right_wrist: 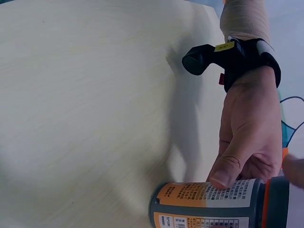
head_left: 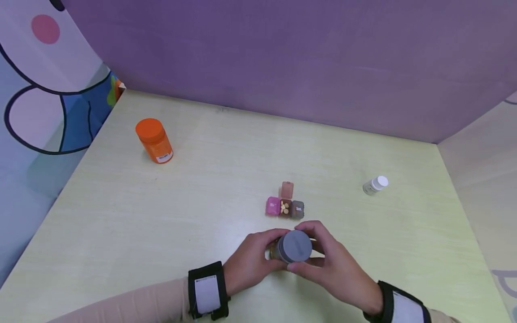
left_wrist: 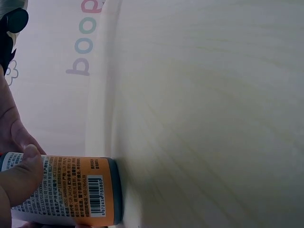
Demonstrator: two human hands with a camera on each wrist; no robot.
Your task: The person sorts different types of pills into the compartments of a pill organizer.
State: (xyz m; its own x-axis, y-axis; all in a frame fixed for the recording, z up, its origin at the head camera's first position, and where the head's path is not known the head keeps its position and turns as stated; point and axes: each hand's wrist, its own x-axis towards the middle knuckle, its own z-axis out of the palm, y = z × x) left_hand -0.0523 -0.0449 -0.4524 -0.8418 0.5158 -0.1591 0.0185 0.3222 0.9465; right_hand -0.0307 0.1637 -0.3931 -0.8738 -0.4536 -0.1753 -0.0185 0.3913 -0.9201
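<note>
A jar with a grey lid is between both hands at the front of the table. Its orange and white label, covered in small print and a barcode, shows in the left wrist view. My left hand grips the jar's body, thumb along the label. Fingers and thumb of my right hand curl round the lid from the right. The right wrist view shows the jar upright with its dark base at the table top, held by the left hand.
Just beyond the jar, several small blocks sit together, among them a magenta one and a pink one. An orange bottle stands back left; a small white-capped bottle is at the right. A purple panel borders the table's back.
</note>
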